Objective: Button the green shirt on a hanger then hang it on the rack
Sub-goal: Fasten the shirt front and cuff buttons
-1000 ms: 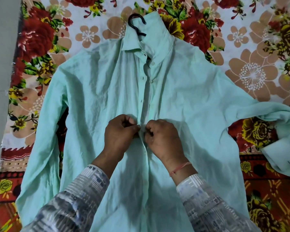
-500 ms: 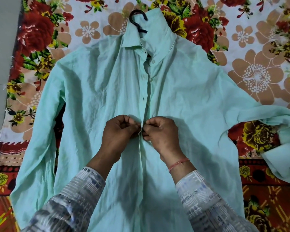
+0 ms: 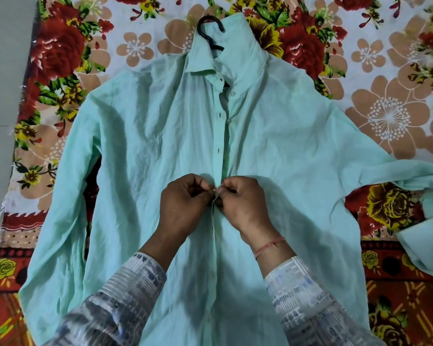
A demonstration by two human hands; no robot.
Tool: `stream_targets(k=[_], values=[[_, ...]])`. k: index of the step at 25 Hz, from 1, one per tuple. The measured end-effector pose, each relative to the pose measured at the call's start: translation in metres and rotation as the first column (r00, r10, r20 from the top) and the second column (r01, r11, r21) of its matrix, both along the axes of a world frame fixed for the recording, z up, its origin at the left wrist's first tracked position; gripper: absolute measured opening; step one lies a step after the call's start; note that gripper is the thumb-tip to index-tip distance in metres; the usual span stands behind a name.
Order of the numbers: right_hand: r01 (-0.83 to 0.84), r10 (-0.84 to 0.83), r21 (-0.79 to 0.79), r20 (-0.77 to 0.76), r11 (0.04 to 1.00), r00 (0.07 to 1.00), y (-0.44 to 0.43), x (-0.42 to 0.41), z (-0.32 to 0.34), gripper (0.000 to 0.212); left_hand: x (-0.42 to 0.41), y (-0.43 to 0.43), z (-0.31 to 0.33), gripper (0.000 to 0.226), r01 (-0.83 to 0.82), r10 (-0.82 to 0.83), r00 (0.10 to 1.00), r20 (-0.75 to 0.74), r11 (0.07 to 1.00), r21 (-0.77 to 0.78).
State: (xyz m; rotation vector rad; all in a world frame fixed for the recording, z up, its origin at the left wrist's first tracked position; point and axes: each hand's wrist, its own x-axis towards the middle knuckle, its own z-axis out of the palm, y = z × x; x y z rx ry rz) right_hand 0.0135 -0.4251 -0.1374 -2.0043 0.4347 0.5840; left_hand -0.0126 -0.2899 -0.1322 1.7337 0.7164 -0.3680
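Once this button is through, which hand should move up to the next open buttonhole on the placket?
Probably the left hand: the open buttonholes sit on the placket edge on its side of the green shirt. The right hand is nearer the buttons.

1. One pale mint-green long-sleeved cotton shirt [image 3: 160, 151].
2. One black plastic hanger [image 3: 208, 29], only its hook showing.
3. One red, tan and yellow floral bedsheet [image 3: 385, 78].
4. Two bare hands: left hand [image 3: 183, 208], right hand [image 3: 245, 206].
5. Two grey-and-white patterned sleeves [image 3: 125, 290].
6. One thin red thread bracelet [image 3: 269, 246].
7. Three dark buttonholes [image 3: 218, 150] visible above the hands.
8. Two pale buttons [image 3: 232, 93] visible above the hands.
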Motion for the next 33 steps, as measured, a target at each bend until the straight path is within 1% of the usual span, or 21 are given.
stream_targets(k=[1, 3, 5, 7, 9, 11, 12, 15, 18, 20, 22, 23, 25, 27, 28, 30, 31, 33], values=[[-0.043, 0.043, -0.024, 0.007, 0.999, 0.999, 0.0, 0.0, -0.002, 0.023, 0.0, -0.002, 0.0, 0.019, 0.018, -0.018, 1.0, 0.006, 0.999, 0.026], [-0.079, 0.08, -0.062, 0.011, 0.995, 0.997, 0.001, 0.002, -0.003, 0.025, -0.002, -0.006, 0.0, 0.022, 0.027, -0.027, 1.0, 0.01, 0.998, 0.062], [-0.097, 0.102, -0.104, 0.043, 0.99, 0.994, -0.001, 0.001, -0.002, 0.026, 0.0, -0.006, 0.0, 0.022, -0.013, 0.013, 1.0, -0.002, 0.999, 0.034], [-0.11, 0.12, -0.108, 0.086, 0.988, 0.989, -0.003, -0.002, -0.001, 0.022, 0.003, -0.004, 0.0, 0.019, -0.077, 0.076, 0.997, -0.027, 0.997, -0.025], [-0.049, 0.055, -0.062, 0.105, 0.997, 0.993, -0.007, -0.001, -0.001, 0.012, 0.008, -0.004, 0.003, 0.021, -0.122, 0.121, 0.992, -0.036, 0.991, -0.047], [0.036, -0.03, -0.033, 0.16, 0.999, 0.987, -0.014, 0.004, -0.002, 0.018, 0.015, -0.003, 0.007, 0.026, -0.136, 0.136, 0.991, -0.013, 0.991, -0.019], [0.054, -0.045, -0.04, 0.203, 0.998, 0.978, -0.017, 0.01, -0.001, 0.018, 0.019, -0.002, 0.008, 0.027, -0.144, 0.144, 0.99, 0.002, 0.99, 0.001], [0.04, 0.005, -0.123, 0.342, 0.992, 0.94, -0.023, 0.031, 0.008, 0.012, 0.034, 0.0, 0.008, 0.027, -0.154, 0.15, 0.987, 0.06, 0.986, 0.062], [-0.014, 0.075, -0.154, 0.398, 0.988, 0.914, -0.019, 0.057, 0.011, 0.009, 0.057, -0.008, 0.014, 0.02, -0.119, 0.104, 0.987, 0.124, 0.985, 0.122], [-0.104, 0.174, -0.195, 0.387, 0.975, 0.905, -0.014, 0.069, 0.007, 0.013, 0.075, -0.017, 0.018, 0.014, -0.067, 0.052, 0.993, 0.109, 0.987, 0.144], [-0.166, 0.253, -0.249, 0.372, 0.954, 0.893, -0.009, 0.073, 0.003, 0.023, 0.088, -0.023, 0.019, 0.023, 0.016, -0.03, 0.998, 0.055, 0.969, 0.246], [-0.173, 0.262, -0.257, 0.371, 0.951, 0.891, -0.009, 0.074, 0.002, 0.027, 0.092, -0.024, 0.018, 0.028, 0.045, -0.056, 0.998, 0.028, 0.955, 0.294], [-0.19, 0.278, -0.256, 0.373, 0.948, 0.885, -0.009, 0.073, -0.001, 0.029, 0.097, -0.022, 0.017, 0.031, 0.078, -0.077, 0.997, -0.017, 0.94, 0.331], [-0.209, 0.274, -0.209, 0.36, 0.955, 0.892, -0.011, 0.073, -0.003, 0.029, 0.101, -0.02, 0.014, 0.029, 0.099, -0.088, 0.995, -0.046, 0.932, 0.347], [-0.195, 0.243, -0.168, 0.347, 0.966, 0.906, -0.011, 0.072, -0.004, 0.028, 0.102, -0.018, 0.012, 0.025, 0.105, -0.094, 0.994, -0.048, 0.928, 0.357], [-0.119, 0.155, -0.124, 0.344, 0.985, 0.926, -0.011, 0.071, -0.004, 0.023, 0.1, -0.013, 0.007, 0.017, 0.089, -0.083, 0.996, -0.031, 0.938, 0.336], [-0.075, 0.12, -0.134, 0.367, 0.988, 0.922, -0.01, 0.069, -0.004, 0.02, 0.098, -0.011, 0.006, 0.017, 0.053, -0.05, 0.999, -0.017, 0.959, 0.277], [-0.022, 0.095, -0.174, 0.424, 0.985, 0.901, -0.007, 0.067, -0.002, 0.019, 0.092, -0.005, 0.005, 0.02, -0.067, 0.067, 0.998, -0.002, 0.995, 0.077]])
